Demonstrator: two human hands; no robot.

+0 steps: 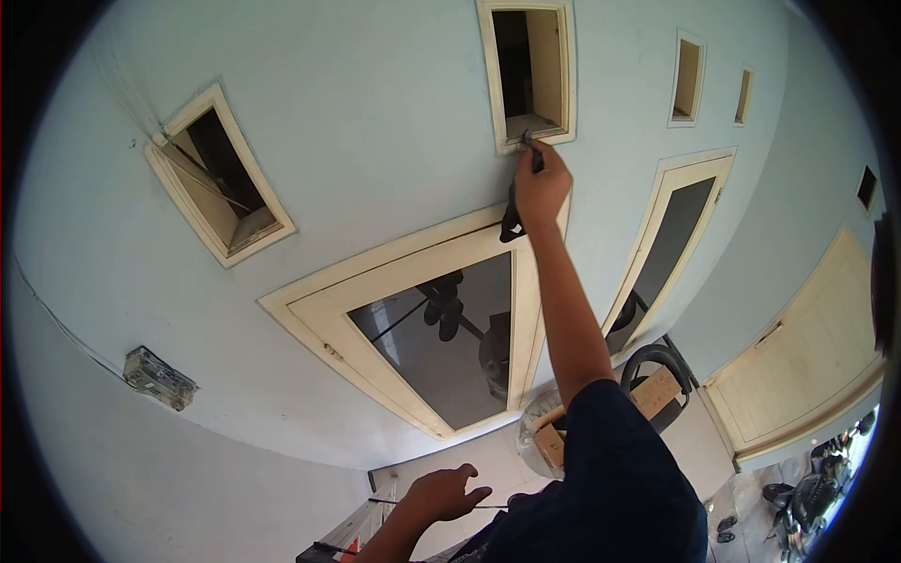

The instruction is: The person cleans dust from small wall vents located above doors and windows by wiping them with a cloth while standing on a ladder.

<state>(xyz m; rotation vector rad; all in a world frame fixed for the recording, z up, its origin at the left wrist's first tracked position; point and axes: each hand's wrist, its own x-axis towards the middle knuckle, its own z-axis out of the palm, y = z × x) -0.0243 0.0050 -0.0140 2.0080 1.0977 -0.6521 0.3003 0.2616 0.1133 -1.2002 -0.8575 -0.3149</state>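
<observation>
- Gripping the black-handled tool, the right hand is raised with its fingers closed around it; the tool's exact type is hard to tell.
- At the fingertips, the tool's tip meets or nearly meets the lower edge of the cream-framed opening; contact cannot be confirmed. The opening's recess runs inward above the hand.
- Below the right hand, the tool's lower end overlaps the upper frame of the casement window, whose glass carries reflections.
- To either side of that hand, pale wall stretches, leaving room sideways: leftward to a 2nd framed opening, rightward to 2 narrow ones and, below them, a tall window.
- Low in the view, the left hand is open, fingers loosely bent and thumb apart. A thin dark line passes close by; whether they touch is unclear.
- Beneath the left hand's forearm stands a metal frame with a red patch, its writing too small to read.
- Up and left from the left hand, the grey wall box has markings too small to read.
- Right of the left hand, brown cardboard sits in a round container.
</observation>
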